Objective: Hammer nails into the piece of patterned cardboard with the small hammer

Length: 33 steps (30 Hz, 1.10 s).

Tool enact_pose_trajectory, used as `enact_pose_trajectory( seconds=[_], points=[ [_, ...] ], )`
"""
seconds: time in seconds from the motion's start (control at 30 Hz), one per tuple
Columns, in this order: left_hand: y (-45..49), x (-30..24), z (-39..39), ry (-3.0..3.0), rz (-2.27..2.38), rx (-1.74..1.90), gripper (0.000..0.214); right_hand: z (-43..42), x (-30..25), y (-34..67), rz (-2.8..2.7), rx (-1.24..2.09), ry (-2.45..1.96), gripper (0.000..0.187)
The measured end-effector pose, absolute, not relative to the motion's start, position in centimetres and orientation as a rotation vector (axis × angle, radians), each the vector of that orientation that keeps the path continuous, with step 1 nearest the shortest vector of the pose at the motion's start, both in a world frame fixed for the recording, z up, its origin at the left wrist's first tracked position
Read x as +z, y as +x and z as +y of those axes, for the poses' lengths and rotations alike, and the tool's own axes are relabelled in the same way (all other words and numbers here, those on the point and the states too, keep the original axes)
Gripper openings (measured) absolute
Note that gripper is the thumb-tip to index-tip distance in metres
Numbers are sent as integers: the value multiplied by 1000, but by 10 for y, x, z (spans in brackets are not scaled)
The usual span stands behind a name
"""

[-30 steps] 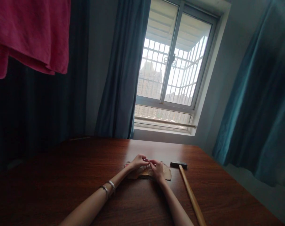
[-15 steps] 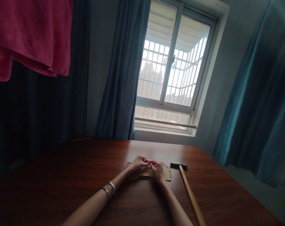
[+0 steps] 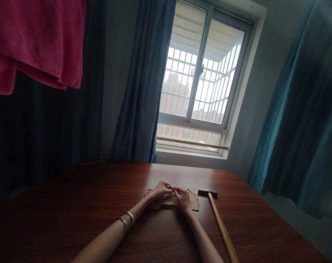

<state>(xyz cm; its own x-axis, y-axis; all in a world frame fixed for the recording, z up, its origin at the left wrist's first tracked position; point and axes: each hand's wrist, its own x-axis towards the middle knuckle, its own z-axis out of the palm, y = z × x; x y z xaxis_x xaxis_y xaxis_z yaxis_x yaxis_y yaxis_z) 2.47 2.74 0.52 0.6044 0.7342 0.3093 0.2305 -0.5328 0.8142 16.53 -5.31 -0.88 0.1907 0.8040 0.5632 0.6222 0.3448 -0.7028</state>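
Observation:
My left hand (image 3: 160,190) and my right hand (image 3: 183,199) meet above a torn piece of brown cardboard (image 3: 194,202) on the table. Fingertips of both hands are pinched together around something tiny, with a hint of red and white; its kind is too small to make out. Part of the cardboard is hidden under my hands, and a reddish patch shows at its left end. To the right of my right hand lies a hammer (image 3: 220,223) with a dark head and a long wooden handle, touched by neither hand.
The brown wooden table (image 3: 100,212) extends to the wall below a barred window (image 3: 190,120). Blue curtains (image 3: 140,95) hang beside the window, and a pink cloth (image 3: 45,44) hangs at the upper left.
Almost nothing differs. My fingers have shifted very slightly at the pinch; the cardboard and hammer lie as before.

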Motion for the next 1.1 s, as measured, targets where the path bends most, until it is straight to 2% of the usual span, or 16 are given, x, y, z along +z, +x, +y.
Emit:
enact_pose_trajectory(
  seconds=[0.17,0.33,0.47,0.57,0.63,0.83,0.9,1.0,1.1],
  points=[
    [24,8,25,2071,787,836,23,-55,-5,161,-1534,188,-1394,25],
    [23,11,22,2075,832,819,24,-77,33,185,-1565,124,-1466,26],
    [23,13,20,2067,837,797,26,-134,54,237,-1504,-206,-1828,29],
    [22,12,20,2063,833,802,26,-184,37,268,-1324,-429,-2184,32],
    [22,11,21,2062,823,798,26,-210,17,275,-1228,-436,-2379,35],
    [23,6,25,2071,832,771,27,-236,-12,261,-1413,-425,-2490,33],
    [23,6,25,2073,829,782,27,-236,-7,263,-1407,-295,-2443,31],
    [22,8,23,2067,847,793,28,-234,6,268,-1307,73,-2220,26],
    [21,9,22,2060,858,781,29,-232,22,258,-1156,436,-1876,32]
  ],
)
